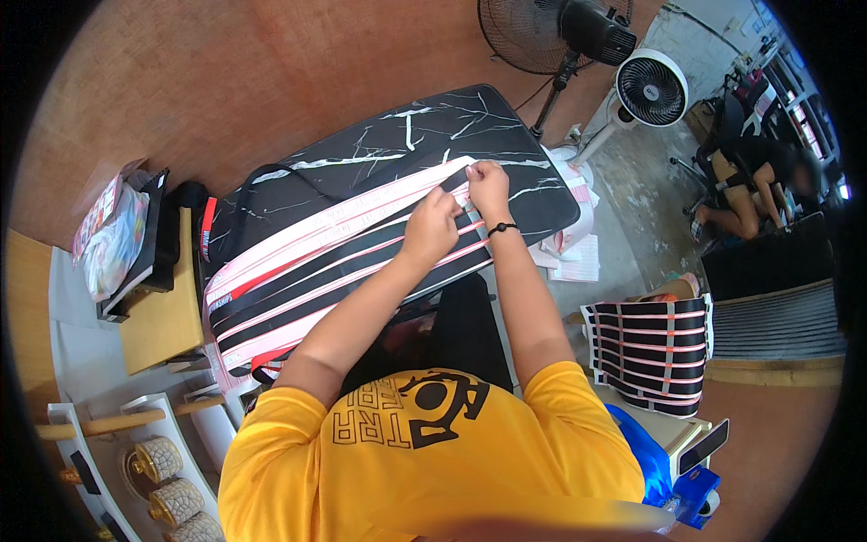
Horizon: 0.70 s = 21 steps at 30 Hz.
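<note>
On black marble table (pixel 361 149), both hands' fingers pinching far end of striped sheet (pixel 334 262), long axis lower-left to upper-right.

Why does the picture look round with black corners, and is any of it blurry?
Head view: a fisheye lens makes a round image with dark corners and bends straight edges, such as the table, toward the rim. Light is even daylight with soft shadows. Both hands, left and right, and the strips look sharp; a smeared band crosses the shirt at the lower edge.

Black-and-pink striped sheet (pixel 334 262), perhaps white-edged, on white-veined black marble table (pixel 415 135).
</note>
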### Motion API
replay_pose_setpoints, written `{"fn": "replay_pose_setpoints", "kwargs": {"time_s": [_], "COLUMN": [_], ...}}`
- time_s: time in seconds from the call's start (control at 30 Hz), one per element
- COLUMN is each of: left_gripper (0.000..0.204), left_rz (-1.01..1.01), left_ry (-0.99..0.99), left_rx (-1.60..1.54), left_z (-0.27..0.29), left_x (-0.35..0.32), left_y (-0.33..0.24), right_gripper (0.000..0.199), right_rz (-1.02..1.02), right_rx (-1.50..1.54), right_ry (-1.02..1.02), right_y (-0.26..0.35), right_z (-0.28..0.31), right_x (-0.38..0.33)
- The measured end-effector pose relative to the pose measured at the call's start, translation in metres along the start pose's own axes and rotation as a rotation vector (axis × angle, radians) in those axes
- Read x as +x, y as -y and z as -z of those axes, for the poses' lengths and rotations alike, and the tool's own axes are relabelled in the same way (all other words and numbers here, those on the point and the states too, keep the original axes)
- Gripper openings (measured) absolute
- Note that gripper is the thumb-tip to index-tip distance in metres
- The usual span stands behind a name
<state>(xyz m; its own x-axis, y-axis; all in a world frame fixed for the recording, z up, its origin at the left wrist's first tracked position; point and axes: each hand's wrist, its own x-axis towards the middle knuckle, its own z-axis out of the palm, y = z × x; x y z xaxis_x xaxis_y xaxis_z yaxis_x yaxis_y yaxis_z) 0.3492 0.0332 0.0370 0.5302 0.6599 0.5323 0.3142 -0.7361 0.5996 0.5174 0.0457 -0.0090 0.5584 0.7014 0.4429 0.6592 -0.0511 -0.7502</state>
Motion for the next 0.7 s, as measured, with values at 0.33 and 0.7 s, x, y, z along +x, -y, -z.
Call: {"fn": "replay_pose_setpoints", "kwargs": {"time_s": [0.33, 0.7], "left_gripper": [0.009, 0.009], "left_rz": [0.303, 0.280], "left_ry": [-0.141, -0.089], "left_rx": [-0.143, -0.254], "left_z": [-0.006, -0.003], "left_x": [-0.006, -0.007], "left_y": [0.013, 0.015], "right_gripper": [0.026, 0.021], "right_rz": [-0.123, 0.006], "right_rx": [0.393, 0.042], "right_ry": [0.299, 0.408], "right_y": [0.014, 0.017], "right_z": [0.030, 0.043], "right_x": [-0.007, -0.003]}}
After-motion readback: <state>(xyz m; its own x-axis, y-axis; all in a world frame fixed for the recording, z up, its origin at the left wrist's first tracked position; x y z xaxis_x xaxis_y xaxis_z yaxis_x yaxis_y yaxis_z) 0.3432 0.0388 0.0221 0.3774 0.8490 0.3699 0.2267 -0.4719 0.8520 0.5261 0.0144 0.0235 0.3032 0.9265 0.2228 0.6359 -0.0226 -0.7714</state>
